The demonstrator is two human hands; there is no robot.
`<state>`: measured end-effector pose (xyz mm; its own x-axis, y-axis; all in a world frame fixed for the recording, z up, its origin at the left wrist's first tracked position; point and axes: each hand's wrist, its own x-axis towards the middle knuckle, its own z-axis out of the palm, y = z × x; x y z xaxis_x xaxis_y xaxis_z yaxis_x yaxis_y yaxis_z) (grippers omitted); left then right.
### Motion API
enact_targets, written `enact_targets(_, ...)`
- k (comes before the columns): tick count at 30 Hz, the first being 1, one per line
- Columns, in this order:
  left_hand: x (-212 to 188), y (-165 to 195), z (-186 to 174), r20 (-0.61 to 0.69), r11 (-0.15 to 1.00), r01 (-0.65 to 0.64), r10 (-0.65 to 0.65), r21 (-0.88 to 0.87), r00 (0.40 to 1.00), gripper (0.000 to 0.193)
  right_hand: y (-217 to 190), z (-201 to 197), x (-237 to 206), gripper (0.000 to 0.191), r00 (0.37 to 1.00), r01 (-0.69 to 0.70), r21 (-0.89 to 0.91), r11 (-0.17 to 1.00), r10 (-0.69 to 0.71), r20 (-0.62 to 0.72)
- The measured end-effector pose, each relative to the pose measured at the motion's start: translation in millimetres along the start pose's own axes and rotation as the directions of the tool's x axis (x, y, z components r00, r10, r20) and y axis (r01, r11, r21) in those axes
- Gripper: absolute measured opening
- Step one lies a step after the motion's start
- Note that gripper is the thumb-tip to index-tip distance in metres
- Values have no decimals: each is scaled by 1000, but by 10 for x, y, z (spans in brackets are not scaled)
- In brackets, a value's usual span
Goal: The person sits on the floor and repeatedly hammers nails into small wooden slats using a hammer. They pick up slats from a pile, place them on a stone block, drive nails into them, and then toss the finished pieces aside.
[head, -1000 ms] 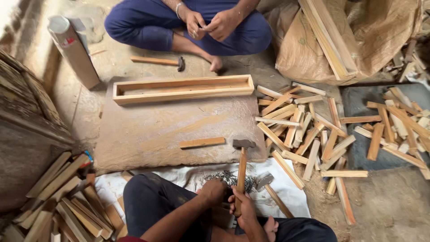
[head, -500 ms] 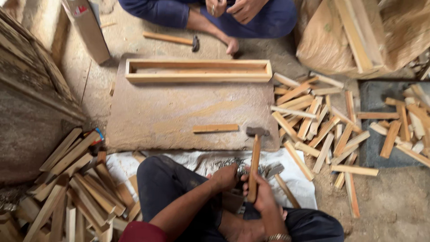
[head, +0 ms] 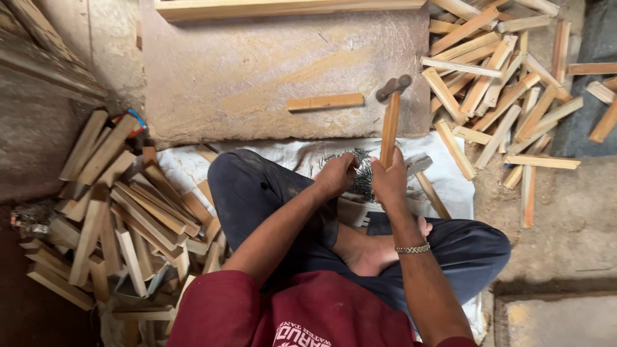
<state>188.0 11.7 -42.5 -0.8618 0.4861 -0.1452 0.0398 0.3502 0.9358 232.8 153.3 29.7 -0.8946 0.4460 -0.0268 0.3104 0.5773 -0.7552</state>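
The stone slab (head: pixel 257 71) is lying directly ahead of the seated person, with a long wooden frame (head: pixel 289 8) resting along its far edge. A single wood strip (head: pixel 325 102) is lying on the slab, just left of the hammer (head: pixel 390 122). The right hand (head: pixel 388 181) is sitting beside the left hand (head: pixel 336 175), over a pile of nails (head: pixel 360 173) on the cloth (head: pixel 186 168). Wood pieces (head: pixel 495 90) are lying right of the slab; stacked slats (head: pixel 122 205) are lying left of the person.
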Motion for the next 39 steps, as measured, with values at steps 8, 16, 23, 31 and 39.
enact_targets(8, 203, -167, -221, -221, 996, 6, -26, -92, 975, 13, 38, -14, -3, 40, 942, -295, 205, 933, 248, 225)
enact_targets(16, 1063, -124, -692, -312, 938, -249, 318, 243, 895, 6, 248, -7, -333, 32, 772, -634, 666, 393, 369, 517)
enact_targets(23, 1444, -297, -665, -225, 892, -288, 378, 348, 898, 19, 383, 63, -432, 42, 749, -655, 731, 192, 295, 594)
enact_targets(31, 1402, -343, -587, -234, 873, -196, 325, 446, 916, 19, 399, 90, -491, 42, 759, -643, 752, 144, 248, 602)
enact_targets(39, 1380, -289, -571, -266, 867, -239, 379, 437, 886, 11, 352, 74, -450, 39, 751, -647, 753, 118, 270, 603)
